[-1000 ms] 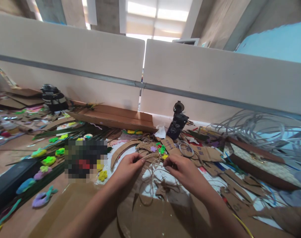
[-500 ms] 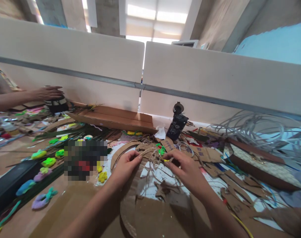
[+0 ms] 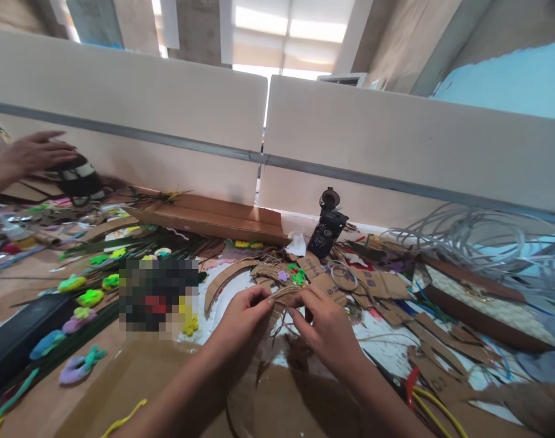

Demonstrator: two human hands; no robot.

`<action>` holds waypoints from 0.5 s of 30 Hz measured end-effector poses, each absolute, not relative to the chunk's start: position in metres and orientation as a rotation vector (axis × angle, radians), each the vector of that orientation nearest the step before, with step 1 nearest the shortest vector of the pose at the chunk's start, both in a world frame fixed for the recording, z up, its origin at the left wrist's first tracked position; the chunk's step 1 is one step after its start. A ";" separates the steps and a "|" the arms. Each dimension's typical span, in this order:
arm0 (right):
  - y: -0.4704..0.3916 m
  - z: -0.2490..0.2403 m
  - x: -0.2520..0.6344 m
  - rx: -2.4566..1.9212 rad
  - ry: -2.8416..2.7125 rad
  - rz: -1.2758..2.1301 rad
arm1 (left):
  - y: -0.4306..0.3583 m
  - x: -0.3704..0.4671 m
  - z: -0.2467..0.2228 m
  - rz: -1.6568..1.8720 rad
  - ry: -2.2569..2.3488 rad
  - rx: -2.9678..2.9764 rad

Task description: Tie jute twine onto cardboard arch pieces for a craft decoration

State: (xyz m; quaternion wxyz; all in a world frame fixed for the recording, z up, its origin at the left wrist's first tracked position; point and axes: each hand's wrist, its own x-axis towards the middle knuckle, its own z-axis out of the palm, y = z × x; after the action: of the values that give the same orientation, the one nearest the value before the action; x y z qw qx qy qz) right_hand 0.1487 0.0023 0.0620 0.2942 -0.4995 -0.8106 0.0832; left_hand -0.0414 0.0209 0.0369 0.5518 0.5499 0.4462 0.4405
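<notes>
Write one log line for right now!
left hand: pinches twine | right hand: pinches twine | nearby: purple flower | beyond: cardboard tray | other person's hand: at dark container

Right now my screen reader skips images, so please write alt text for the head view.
Two bare hands, left and right, pinch brown twine above a table cluttered with cardboard scraps and colorful fuzzy flowers.

Legible print: cardboard only.
"CHINA" on brown cardboard piece (image 3: 314, 275), mid-bench toward far edge; Chinese characters on cardboard strip (image 3: 389, 285) right of it, too blurred to read. Cut cardboard scrap (image 3: 450, 398), bench right: looks like "02".
</notes>
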 end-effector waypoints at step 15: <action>0.003 0.066 0.149 -1.287 -1.932 0.824 | 0.020 -0.040 0.033 1.016 1.070 1.361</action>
State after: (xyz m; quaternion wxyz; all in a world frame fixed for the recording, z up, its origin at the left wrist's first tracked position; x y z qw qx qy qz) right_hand 0.1491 0.0025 0.0664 0.3325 -0.4928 -0.7396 0.3155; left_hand -0.0402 0.0198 0.0326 0.5370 0.5719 0.4496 0.4271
